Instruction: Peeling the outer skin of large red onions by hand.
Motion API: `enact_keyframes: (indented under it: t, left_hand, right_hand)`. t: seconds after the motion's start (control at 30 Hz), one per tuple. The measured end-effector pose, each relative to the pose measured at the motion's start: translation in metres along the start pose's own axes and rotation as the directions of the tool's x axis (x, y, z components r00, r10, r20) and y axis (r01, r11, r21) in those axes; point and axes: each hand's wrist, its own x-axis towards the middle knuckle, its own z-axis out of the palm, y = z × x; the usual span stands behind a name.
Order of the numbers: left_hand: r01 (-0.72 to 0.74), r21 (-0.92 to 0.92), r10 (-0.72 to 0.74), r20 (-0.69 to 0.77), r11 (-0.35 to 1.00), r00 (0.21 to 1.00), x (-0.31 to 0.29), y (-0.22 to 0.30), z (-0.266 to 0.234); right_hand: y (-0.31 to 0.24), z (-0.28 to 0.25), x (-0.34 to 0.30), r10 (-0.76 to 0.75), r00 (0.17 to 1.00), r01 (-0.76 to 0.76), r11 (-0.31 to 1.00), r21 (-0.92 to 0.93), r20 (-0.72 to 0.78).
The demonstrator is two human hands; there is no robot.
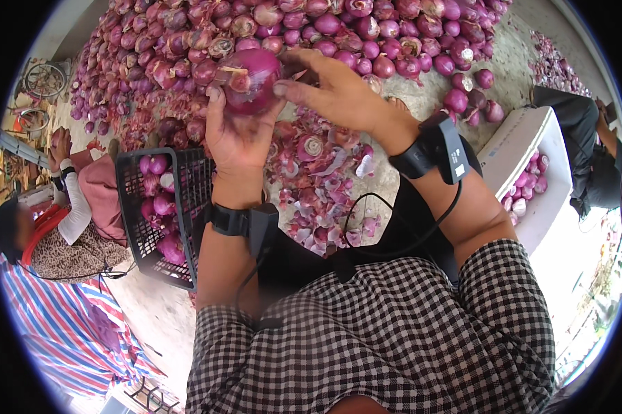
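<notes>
A large, glossy red onion (256, 79) is raised in front of the heap, its dry stem end turned to the left. My left hand (240, 141) is closed around it from below, the thumb on its left side. At the onion's right side, my right hand (342, 90) has its thumb against the skin and its fingers bent around the edge. Some of those fingertips are hidden. Under my hands, loose papery onion skins (318, 186) lie on the floor between my legs.
A big heap of red onions (366, 27) spreads ahead. A black plastic crate (133, 207) holding onions stands at left, a white box (552, 148) with more at right. One person (83, 207) sits at left; another person's dark-clothed leg (566, 114) shows at right.
</notes>
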Motion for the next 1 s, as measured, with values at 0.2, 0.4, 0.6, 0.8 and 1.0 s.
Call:
enact_keyframes:
  t: [0.2,0.4,0.6,0.8,1.0]
  left_hand:
    - [0.044,0.091,-0.053,0.104,0.995,0.993,-0.001,-0.004,0.007]
    - [0.075,0.240,-0.109,0.132,0.968,0.985,-0.002,-0.006,-0.001]
    - [0.024,0.341,-0.081,0.153,0.940,0.985,-0.007,-0.008,0.012]
    - [-0.036,0.366,-0.047,0.214,0.930,0.976,-0.008,-0.006,0.008]
    - [-0.014,0.339,-0.050,0.180,0.941,0.982,-0.005,-0.005,0.016]
  right_hand:
    - [-0.004,0.001,-0.004,-0.208,0.970,0.187,0.968,-0.168,-0.123]
    - [-0.008,-0.013,-0.003,-0.209,0.972,0.179,0.953,-0.245,-0.103]
    - [-0.007,-0.016,-0.005,-0.200,0.975,0.178,0.964,-0.200,-0.098]
    - [-0.005,-0.014,0.001,-0.161,0.976,0.158,0.987,-0.028,-0.149]
    - [-0.005,-0.010,-0.001,-0.131,0.972,0.151,0.984,0.090,-0.197]
